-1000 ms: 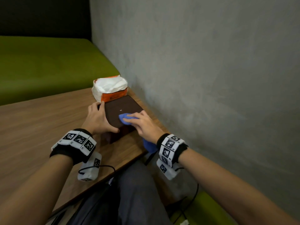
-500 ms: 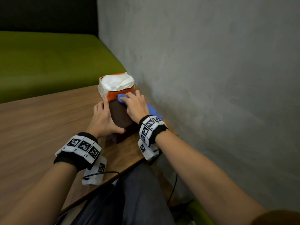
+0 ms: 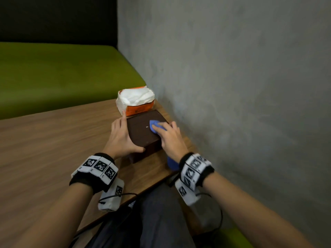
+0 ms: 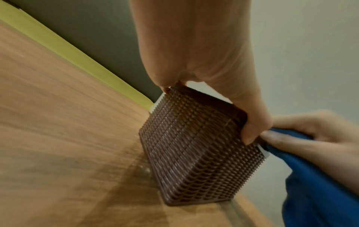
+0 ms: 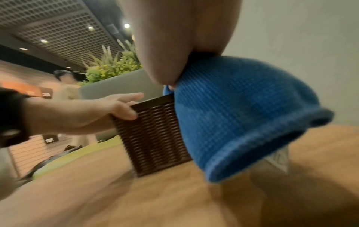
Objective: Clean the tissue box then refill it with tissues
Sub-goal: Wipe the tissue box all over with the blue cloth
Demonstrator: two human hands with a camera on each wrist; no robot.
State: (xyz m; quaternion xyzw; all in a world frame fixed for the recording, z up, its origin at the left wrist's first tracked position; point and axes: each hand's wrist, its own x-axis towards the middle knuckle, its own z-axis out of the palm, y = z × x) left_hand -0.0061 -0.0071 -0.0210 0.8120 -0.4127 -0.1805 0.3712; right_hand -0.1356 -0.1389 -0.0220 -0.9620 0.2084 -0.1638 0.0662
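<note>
A dark brown woven tissue box stands on the wooden table close to the wall. My left hand grips its left side, fingers along the side and thumb hooked over the near edge. On the lid, my right hand holds a blue cloth and presses it down; the cloth's tail hangs off the box's right side. Just behind the box sits an orange pack of white tissues. The left wrist view shows the box's woven side. The box's opening is hidden.
A grey wall runs close along the right of the box. A green bench lies beyond the table. The table's near edge crosses just below my wrists, above my lap. A person and plants appear far off in the right wrist view.
My right hand slid the blue cloth to the lid's far end by the tissue pack, then back toward the middle. My left hand kept its grip on the box.
</note>
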